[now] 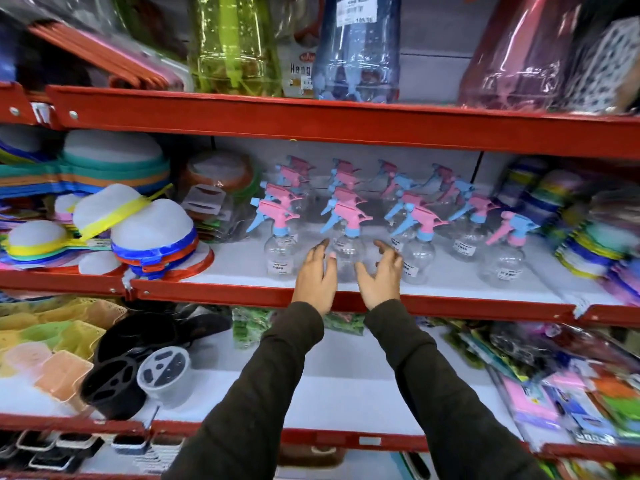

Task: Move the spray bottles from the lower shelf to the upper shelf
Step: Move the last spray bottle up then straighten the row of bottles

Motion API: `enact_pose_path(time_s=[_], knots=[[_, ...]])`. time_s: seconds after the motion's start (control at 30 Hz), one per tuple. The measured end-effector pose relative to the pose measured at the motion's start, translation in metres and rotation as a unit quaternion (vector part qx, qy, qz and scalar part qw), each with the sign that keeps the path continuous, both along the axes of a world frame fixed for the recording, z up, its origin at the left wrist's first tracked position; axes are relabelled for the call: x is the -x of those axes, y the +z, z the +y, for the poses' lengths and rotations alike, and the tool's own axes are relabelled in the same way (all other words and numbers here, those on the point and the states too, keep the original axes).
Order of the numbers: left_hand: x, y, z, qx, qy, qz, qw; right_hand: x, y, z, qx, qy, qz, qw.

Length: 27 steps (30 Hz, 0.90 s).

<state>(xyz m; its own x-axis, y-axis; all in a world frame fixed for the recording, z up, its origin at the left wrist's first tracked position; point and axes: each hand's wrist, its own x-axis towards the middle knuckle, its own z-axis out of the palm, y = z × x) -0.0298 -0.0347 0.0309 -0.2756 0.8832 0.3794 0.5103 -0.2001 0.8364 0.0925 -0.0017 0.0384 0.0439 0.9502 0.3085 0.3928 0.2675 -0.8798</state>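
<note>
Several clear spray bottles with pink and blue trigger heads stand in rows on the middle red-edged shelf (346, 299). The front-row bottle (349, 249) stands between my two hands. My left hand (316, 277) is open at its left side, fingers spread. My right hand (381, 275) is open at its right side, fingers curled. Neither hand grips the bottle. Another front bottle (278, 252) is just left of my left hand, and one more (417, 258) is right of my right hand. The upper shelf (346, 123) runs above.
Large green (235, 46), blue (356, 50) and pink (519, 53) plastic containers fill the upper shelf, with a gap between the blue and pink ones. Stacked colourful strainers (138, 233) sit left of the bottles, plastic stacks (588, 237) to the right. Baskets and packets lie below.
</note>
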Motion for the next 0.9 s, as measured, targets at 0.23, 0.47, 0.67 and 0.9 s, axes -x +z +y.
enact_pose_path(time_s=[0.23,0.47,0.67,0.9], knots=[[-0.016,0.013,0.026,0.100,-0.012,-0.018,0.995,-0.013,0.007,0.016,0.090,0.099,-0.070,0.989],[-0.016,0.002,0.015,0.070,0.016,-0.029,0.997,-0.018,-0.002,0.013,0.074,0.101,-0.054,0.991],[-0.017,0.003,0.014,0.072,0.011,-0.018,0.997,-0.018,-0.003,0.014,0.075,0.099,-0.052,0.991],[-0.022,0.001,0.009,0.061,0.011,-0.017,0.998,-0.019,-0.003,0.010,0.065,0.090,-0.040,0.993]])
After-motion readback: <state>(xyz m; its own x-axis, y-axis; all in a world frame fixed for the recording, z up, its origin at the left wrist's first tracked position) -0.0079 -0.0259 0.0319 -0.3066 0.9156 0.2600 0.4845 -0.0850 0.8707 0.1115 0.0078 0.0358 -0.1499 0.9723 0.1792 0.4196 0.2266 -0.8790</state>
